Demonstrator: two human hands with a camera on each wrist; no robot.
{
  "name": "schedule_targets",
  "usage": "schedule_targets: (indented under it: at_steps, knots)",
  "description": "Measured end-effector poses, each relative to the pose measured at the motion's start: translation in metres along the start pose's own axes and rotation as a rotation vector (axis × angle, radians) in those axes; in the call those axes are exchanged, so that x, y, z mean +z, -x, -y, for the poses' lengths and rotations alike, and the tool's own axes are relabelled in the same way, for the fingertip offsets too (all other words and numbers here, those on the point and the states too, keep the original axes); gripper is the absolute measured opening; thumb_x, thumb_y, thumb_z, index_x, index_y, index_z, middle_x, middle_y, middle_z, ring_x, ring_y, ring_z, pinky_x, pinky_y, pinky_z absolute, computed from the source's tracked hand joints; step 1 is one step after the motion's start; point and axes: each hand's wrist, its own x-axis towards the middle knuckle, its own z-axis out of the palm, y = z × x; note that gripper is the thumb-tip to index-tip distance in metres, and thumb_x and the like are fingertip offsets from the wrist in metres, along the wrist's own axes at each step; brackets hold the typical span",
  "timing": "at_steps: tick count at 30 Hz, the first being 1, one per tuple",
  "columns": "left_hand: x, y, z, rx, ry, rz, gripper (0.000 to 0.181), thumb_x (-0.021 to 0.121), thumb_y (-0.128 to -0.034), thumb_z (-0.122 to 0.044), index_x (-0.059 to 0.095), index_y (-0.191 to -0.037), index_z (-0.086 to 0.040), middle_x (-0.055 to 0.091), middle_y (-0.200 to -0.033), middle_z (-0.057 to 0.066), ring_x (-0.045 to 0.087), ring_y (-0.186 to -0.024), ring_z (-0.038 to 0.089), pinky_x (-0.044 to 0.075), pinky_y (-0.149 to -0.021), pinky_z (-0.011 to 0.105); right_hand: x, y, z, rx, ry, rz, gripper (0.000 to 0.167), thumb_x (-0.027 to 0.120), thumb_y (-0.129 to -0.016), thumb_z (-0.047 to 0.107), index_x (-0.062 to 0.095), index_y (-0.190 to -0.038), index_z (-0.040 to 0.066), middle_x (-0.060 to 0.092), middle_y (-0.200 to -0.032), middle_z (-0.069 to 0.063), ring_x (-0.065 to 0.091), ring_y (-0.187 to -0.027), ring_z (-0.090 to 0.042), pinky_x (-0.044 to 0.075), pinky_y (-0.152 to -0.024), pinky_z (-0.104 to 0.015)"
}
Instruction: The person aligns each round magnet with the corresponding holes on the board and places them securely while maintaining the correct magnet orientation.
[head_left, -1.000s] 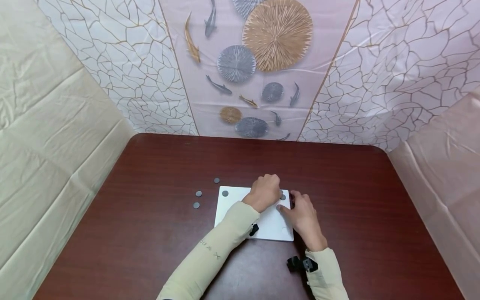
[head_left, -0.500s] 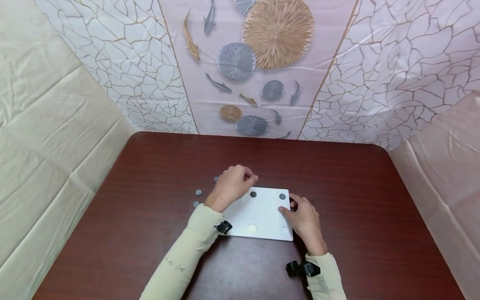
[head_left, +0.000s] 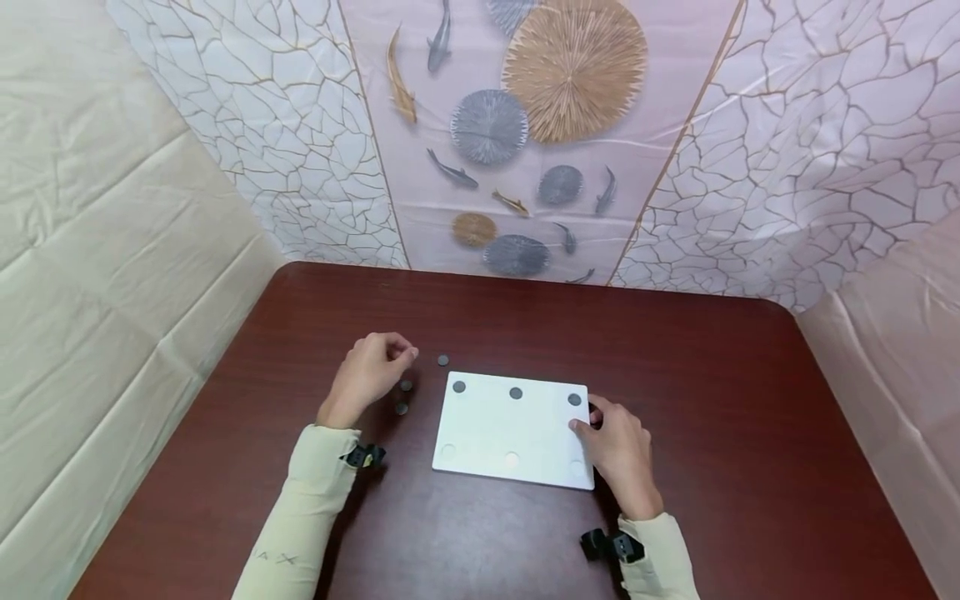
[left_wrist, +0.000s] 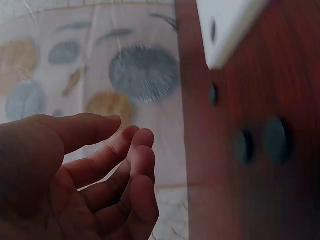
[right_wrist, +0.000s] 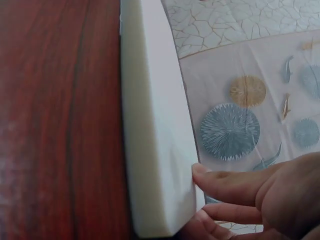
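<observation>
A: From the head view, which way do the loose discs [head_left: 402,409] lie from the left hand [head_left: 365,377]?

B: Two lie just beside it, toward the person from its fingertips; the third sits farther right, near the far left corner of the white board [head_left: 487,425]. The left hand is clearly the nearer one.

A: And the board?

B: Well to the right of that hand, flat on the counter [head_left: 712,375], its long axis running left to right. Three gray discs [head_left: 516,393] fill the far row, and three shallow round hollows [head_left: 512,459] line the near one. The right hand [head_left: 621,454] pinches its right edge, thumb on top.

A: What does the left wrist view add?

B: The left hand's fingers curl loosely with nothing between them, the thumb a little apart. The loose discs look flat, round and dark, so no long axis; a blurred board corner shows past them.

A: The right wrist view?

B: The board is a thick, smooth slab with a cream side. The thumb rests on its top near a corner; how far the fingers reach beneath is hidden. The counter shows red-brown, streaky wood grain.
</observation>
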Motion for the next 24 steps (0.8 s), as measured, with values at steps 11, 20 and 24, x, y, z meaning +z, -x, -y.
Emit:
schedule_targets:
  at_steps: [11, 20, 24]
  knots:
    - [-0.005, -0.002, 0.035, 0.020, -0.001, 0.089, 0.014, 0.069, -0.1031, -0.014, 0.077, -0.111, -0.007, 0.072, -0.089, 0.008, 0.059, -0.066, 0.016, 0.050, -0.066, 0.032, -0.001, -0.003, -0.006, -0.022, -0.026, 0.018, 0.049, 0.075, -0.098, 0.023, 0.064, -0.140, 0.001, 0.068, -0.101, -0.010, 0.058, -0.079, -0.024, 0.042, -0.090, -0.056]
    - [-0.002, -0.007, 0.057, 0.012, 0.051, 0.153, 0.017, 0.068, -0.1026, -0.011, 0.078, -0.116, -0.008, 0.074, -0.095, 0.004, 0.061, -0.076, 0.017, 0.051, -0.070, 0.031, -0.001, -0.006, -0.015, -0.014, -0.101, 0.014, 0.048, 0.077, -0.097, 0.024, 0.066, -0.140, 0.006, 0.070, -0.103, -0.007, 0.065, -0.059, -0.012, 0.039, -0.100, -0.060]
    - [0.003, -0.013, 0.060, 0.038, 0.074, 0.157, 0.019, 0.069, -0.1026, -0.013, 0.077, -0.119, -0.008, 0.074, -0.096, 0.003, 0.061, -0.075, 0.017, 0.050, -0.070, 0.031, -0.001, -0.006, -0.017, 0.004, -0.135, 0.022, 0.048, 0.078, -0.097, 0.023, 0.065, -0.140, 0.005, 0.069, -0.103, -0.008, 0.068, -0.059, -0.013, 0.039, -0.101, -0.061]
